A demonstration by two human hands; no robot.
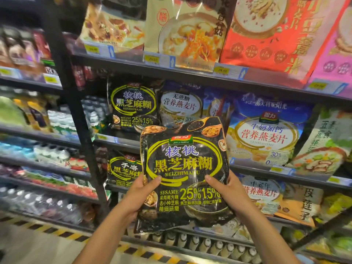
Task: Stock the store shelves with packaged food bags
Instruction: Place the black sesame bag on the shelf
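I hold a black bag of walnut black-sesame paste point(183, 168) upright in front of the shelves, its yellow-ringed label facing me. My left hand point(140, 195) grips its lower left edge, thumb on the front. My right hand point(226, 195) grips its lower right edge the same way. A matching black bag point(133, 105) stands on the middle shelf point(122, 139), up and to the left of the held bag. Another black sesame bag point(123, 170) stands one shelf lower, partly hidden behind the held bag.
Blue oatmeal bags point(264, 132) fill the middle shelf to the right. Large cream and red bags point(270, 33) stand on the shelf above. A black upright post point(76, 115) divides off drinks shelves on the left. Small bottles point(205, 244) line the bottom shelf above a striped floor edge.
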